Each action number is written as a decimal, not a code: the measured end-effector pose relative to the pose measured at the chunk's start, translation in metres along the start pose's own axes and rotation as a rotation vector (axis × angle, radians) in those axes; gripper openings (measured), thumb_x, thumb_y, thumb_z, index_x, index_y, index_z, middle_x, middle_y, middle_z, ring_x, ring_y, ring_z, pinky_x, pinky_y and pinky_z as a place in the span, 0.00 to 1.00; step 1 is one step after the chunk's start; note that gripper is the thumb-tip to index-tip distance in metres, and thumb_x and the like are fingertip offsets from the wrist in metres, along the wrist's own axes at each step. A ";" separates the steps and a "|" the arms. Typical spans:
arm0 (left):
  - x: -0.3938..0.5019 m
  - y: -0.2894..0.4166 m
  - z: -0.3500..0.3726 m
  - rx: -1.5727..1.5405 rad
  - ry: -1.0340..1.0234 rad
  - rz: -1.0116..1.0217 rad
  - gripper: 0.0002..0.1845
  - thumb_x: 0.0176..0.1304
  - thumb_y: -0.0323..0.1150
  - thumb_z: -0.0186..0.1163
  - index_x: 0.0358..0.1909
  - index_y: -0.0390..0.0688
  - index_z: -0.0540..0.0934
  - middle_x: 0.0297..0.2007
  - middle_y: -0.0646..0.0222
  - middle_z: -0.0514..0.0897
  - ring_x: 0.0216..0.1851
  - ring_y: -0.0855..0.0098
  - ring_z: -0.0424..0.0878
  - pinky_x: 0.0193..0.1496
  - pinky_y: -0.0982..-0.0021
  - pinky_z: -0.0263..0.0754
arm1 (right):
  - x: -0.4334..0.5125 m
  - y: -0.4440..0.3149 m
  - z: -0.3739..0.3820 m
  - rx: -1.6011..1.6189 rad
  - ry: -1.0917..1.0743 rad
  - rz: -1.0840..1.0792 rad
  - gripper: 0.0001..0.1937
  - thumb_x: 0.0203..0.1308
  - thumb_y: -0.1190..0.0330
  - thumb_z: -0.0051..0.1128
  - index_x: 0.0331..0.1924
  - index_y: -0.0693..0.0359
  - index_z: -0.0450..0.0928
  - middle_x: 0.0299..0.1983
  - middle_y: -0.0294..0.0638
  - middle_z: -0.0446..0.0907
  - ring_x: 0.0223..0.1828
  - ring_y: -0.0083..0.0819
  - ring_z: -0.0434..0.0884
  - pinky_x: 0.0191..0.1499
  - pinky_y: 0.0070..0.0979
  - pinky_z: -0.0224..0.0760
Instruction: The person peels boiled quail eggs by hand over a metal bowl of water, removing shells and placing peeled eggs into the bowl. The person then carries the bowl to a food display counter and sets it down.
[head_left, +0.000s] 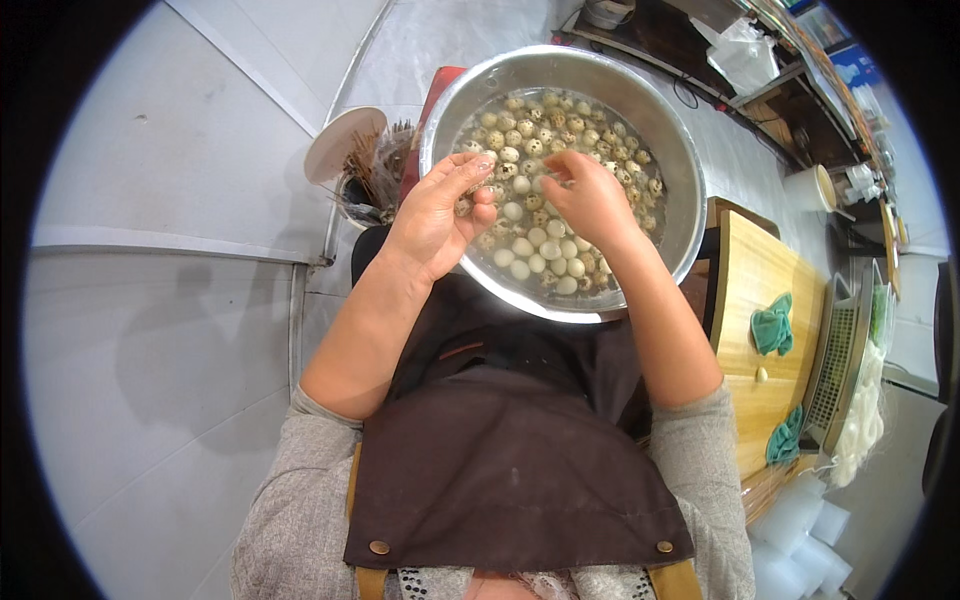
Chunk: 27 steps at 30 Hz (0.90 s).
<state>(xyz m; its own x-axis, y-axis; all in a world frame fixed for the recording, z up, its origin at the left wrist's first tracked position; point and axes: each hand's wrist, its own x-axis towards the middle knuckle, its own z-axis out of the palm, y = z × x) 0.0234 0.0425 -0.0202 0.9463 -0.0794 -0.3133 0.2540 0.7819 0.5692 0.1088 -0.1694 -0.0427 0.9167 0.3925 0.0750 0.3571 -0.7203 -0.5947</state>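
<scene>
A large metal basin (684, 225) in front of me holds water with many speckled quail eggs (556, 118). Several peeled, pale eggs (550, 250) lie together in its near part. My left hand (450, 206) is over the basin's left side, its fingers curled around what looks like a quail egg (487, 156), mostly hidden by the thumb and fingertips. To its right, my right hand (589, 191) is bent over the eggs, its fingertips blurred; whether it holds anything cannot be told.
At the right stands a wooden table (739, 285) with green cloths (772, 324), one small pale egg (761, 374) and a green basket (832, 360). Left of the basin is a bin (352, 204) with thin sticks (364, 154), beside a pale wall panel (172, 150).
</scene>
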 end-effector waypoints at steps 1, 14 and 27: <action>0.000 0.001 0.000 0.006 0.010 -0.022 0.09 0.74 0.29 0.64 0.51 0.43 0.76 0.38 0.76 0.78 0.36 0.79 0.76 0.37 0.79 0.76 | 0.014 -0.001 0.008 -0.091 -0.046 -0.019 0.17 0.65 0.61 0.64 0.53 0.62 0.85 0.48 0.49 0.87 0.52 0.44 0.86 0.57 0.38 0.79; 0.005 0.001 -0.001 0.341 -0.013 0.022 0.09 0.76 0.26 0.56 0.53 0.40 0.80 0.41 0.72 0.80 0.38 0.80 0.77 0.42 0.79 0.76 | 0.024 -0.008 -0.005 0.139 -0.232 0.200 0.16 0.64 0.63 0.65 0.51 0.64 0.88 0.45 0.45 0.89 0.48 0.38 0.89 0.53 0.35 0.81; -0.008 -0.035 0.017 1.067 -0.151 0.508 0.09 0.71 0.32 0.69 0.48 0.39 0.84 0.35 0.78 0.82 0.39 0.84 0.76 0.44 0.77 0.73 | -0.061 -0.025 -0.026 1.504 -0.183 0.471 0.11 0.76 0.69 0.57 0.57 0.64 0.78 0.44 0.40 0.84 0.45 0.26 0.85 0.51 0.27 0.82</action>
<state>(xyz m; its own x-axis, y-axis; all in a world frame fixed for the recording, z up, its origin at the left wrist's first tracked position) 0.0107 0.0053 -0.0244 0.9823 -0.0375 0.1833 -0.1869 -0.1590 0.9694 0.0491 -0.1903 -0.0118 0.8165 0.4479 -0.3643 -0.5385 0.3634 -0.7602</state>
